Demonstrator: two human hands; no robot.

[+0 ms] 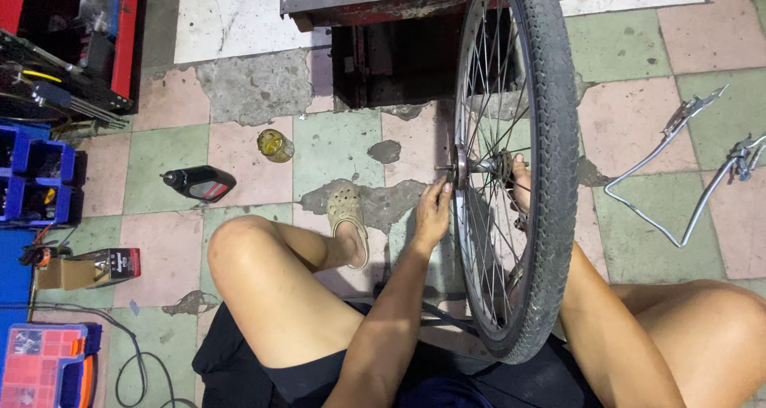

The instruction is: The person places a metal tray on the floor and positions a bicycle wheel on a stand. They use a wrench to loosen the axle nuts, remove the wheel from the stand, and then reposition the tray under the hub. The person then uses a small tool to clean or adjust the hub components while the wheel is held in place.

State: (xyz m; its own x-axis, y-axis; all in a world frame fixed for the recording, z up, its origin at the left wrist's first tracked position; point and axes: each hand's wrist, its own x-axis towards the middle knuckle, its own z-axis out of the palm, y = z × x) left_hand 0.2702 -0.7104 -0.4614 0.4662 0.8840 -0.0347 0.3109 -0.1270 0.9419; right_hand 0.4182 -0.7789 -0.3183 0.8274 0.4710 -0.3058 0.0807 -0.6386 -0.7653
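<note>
A bicycle wheel (550,136) with a black tyre and metal spokes stands upright between my knees. My left hand (432,210) is at the left side of the hub (463,167), fingers curled at the axle end. My right hand (520,183) reaches from the other side, seen through the spokes, fingers on the hub's right end. What either hand pinches at the axle is too small to tell.
A black oil bottle (201,182) and a small glass jar (275,145) lie on the tiled floor at left. Blue bins (36,176), a small carton (89,267) and an orange parts case (44,364) line the left edge. A chrome bracket (678,176) lies at right.
</note>
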